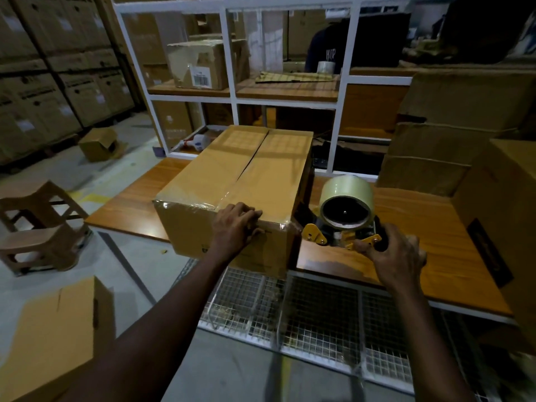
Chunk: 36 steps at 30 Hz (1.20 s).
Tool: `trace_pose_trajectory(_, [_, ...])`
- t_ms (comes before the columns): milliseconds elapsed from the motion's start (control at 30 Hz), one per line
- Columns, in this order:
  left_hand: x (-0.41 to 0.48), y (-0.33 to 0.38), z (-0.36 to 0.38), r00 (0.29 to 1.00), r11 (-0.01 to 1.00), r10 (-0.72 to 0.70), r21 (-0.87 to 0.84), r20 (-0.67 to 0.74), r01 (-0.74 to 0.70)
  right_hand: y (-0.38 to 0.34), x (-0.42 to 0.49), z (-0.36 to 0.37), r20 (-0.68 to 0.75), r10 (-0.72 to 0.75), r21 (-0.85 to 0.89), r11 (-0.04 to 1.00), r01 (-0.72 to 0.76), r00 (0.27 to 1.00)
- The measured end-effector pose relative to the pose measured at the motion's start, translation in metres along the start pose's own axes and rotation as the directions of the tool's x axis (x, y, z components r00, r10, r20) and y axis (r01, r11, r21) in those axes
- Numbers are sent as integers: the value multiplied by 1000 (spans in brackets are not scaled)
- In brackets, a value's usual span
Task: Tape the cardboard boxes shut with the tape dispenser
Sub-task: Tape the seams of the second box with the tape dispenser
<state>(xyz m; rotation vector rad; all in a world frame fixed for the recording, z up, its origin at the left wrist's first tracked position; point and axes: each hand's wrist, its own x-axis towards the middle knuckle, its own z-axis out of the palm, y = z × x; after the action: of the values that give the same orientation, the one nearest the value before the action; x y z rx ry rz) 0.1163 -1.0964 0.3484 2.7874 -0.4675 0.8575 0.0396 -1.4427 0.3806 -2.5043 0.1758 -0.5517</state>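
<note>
A closed cardboard box (pixel 240 172) lies on the wooden table (pixel 406 236), its near end hanging over the table's front edge. Clear tape runs along the top centre seam and across the near top edge. My left hand (pixel 235 227) lies flat on the near top edge of the box, fingers pressing on the tape. To the right of the box, the tape dispenser (pixel 345 216), black with yellow plates and a large roll of clear tape, rests on the table. My right hand (pixel 391 256) grips its handle.
White shelving (pixel 232 97) with boxes stands behind the table. More cardboard boxes (pixel 499 204) crowd the right side, and one (pixel 58 338) sits at the lower left. Wooden stools (pixel 40 227) stand on the floor at left. A wire mesh rack (pixel 319 314) lies under the table. A person (pixel 327 47) stands behind the shelving.
</note>
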Motion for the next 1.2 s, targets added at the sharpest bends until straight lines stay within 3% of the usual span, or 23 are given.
trace_pose_trajectory(133, [0,-1,2,1000,1000,7,-2,-22,-7,23,-8,-12,-16,23,-16,1000,-24,1000])
trace_pose_trajectory(467, [2,-1,2,999,999,-30,32,30,29,17,-11,31,115,35,-112,993,-22,993])
trace_pose_trajectory(1200, [5,8,6,999,999,35,-35,-38,-36,-31,-2,53,92,0,-251,968,23,996])
